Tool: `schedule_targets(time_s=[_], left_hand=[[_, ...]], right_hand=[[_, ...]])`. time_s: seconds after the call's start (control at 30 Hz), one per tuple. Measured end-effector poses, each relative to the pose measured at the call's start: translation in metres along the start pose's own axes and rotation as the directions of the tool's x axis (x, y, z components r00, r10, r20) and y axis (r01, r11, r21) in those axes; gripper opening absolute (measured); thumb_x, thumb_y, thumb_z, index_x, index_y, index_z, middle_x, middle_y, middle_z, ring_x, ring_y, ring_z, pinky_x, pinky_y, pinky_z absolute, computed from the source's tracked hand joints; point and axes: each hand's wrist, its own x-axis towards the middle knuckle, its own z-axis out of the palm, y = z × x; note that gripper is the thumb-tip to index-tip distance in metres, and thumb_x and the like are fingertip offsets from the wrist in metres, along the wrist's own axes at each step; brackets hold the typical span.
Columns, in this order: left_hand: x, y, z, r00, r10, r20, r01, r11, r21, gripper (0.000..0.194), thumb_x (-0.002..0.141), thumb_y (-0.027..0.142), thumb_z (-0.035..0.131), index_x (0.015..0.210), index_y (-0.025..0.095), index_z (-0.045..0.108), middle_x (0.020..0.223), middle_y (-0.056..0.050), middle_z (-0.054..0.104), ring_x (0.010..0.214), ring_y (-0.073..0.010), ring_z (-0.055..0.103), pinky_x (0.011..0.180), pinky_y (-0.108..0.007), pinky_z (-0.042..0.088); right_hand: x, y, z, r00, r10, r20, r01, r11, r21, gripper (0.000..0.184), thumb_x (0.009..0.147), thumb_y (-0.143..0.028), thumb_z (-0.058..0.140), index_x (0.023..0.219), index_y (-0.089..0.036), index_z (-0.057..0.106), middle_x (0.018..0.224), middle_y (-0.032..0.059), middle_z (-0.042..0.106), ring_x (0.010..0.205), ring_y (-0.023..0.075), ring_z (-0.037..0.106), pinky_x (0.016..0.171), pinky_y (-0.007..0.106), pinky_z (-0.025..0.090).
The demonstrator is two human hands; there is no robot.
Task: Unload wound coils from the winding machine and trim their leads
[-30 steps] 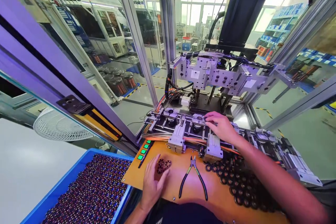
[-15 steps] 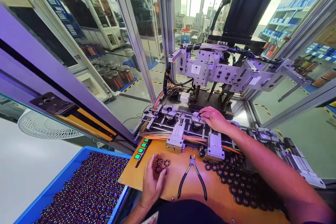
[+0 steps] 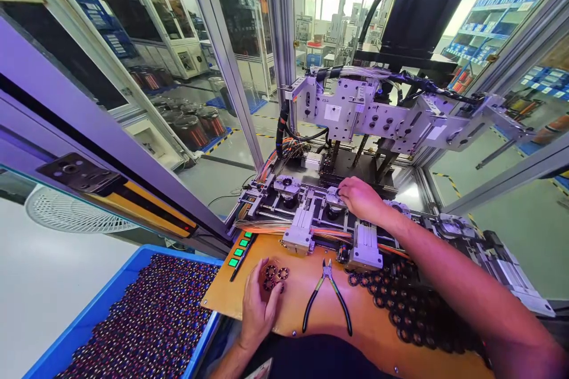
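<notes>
My left hand [image 3: 259,307] rests on the orange board, thumb and fingers apart, curved around several small dark ring-shaped parts [image 3: 270,272]. My right hand [image 3: 359,196] reaches forward to the second fixture [image 3: 333,195] of the machine. Its fingers are pinched together at the fixture's top, and whatever is between them is hidden. Another fixture [image 3: 287,185] to the left carries a dark ring on top. Between my hands, a pair of side cutters [image 3: 328,290] lies with its black handles spread. Many dark ring parts [image 3: 400,302] lie beneath my right forearm.
A blue bin [image 3: 133,272] full of small wound parts stands at left. Green-lit buttons [image 3: 239,252] line the board's left edge. Above the fixtures hangs a metal plate assembly [image 3: 377,115] with cables. Aluminium frame posts [image 3: 281,41] enclose the machine. A white fan [image 3: 75,207] is at far left.
My right hand has shifted very slightly at the fixture. My left hand stays around the rings. The view has moved a little.
</notes>
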Motion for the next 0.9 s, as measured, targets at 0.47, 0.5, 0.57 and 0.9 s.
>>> schedule_targets(time_s=[0.47,0.5,0.57,0.9], left_hand=[[0.002,0.003,-0.002,1.000,0.017,0.022,-0.017,1.000,0.012,0.057,0.091,0.036,0.057,0.142,0.019,0.039,0.133,-0.017,0.061,0.124,-0.0308,0.059,0.103,-0.054,0.050],[0.002,0.003,-0.002,1.000,0.020,0.019,-0.020,1.000,0.014,0.057,0.091,0.036,0.057,0.143,0.019,0.039,0.133,-0.017,0.061,0.124,-0.0308,0.060,0.103,-0.053,0.050],[0.002,0.003,-0.001,1.000,0.025,0.014,-0.025,1.000,0.017,0.058,0.091,0.035,0.057,0.143,0.019,0.038,0.132,-0.017,0.061,0.123,-0.0305,0.060,0.103,-0.053,0.050],[0.004,0.003,-0.002,0.999,0.049,0.003,-0.049,0.997,0.056,0.058,0.092,0.036,0.056,0.143,0.016,0.039,0.131,-0.019,0.062,0.120,-0.0299,0.061,0.101,-0.051,0.051]], right_hand=[[0.003,0.000,-0.002,0.999,-0.040,0.026,0.041,0.999,-0.027,0.014,0.095,-0.024,0.061,0.088,-0.012,0.064,0.100,0.0058,0.065,0.095,0.0171,0.063,0.087,0.037,0.053],[0.004,0.000,-0.003,0.999,-0.042,0.031,0.043,0.999,-0.026,0.014,0.095,-0.024,0.062,0.088,-0.012,0.064,0.100,0.0058,0.066,0.095,0.0170,0.063,0.088,0.037,0.053],[0.004,0.000,-0.003,0.999,-0.037,0.037,0.038,0.999,-0.022,0.013,0.095,-0.023,0.062,0.089,-0.011,0.065,0.100,0.0058,0.066,0.095,0.0170,0.063,0.088,0.037,0.054],[-0.036,-0.010,0.001,1.000,-0.016,-0.009,0.017,0.999,0.050,0.059,0.071,0.009,0.047,0.123,-0.012,0.066,0.136,0.0121,0.059,0.133,0.0307,0.048,0.102,0.047,0.049]])
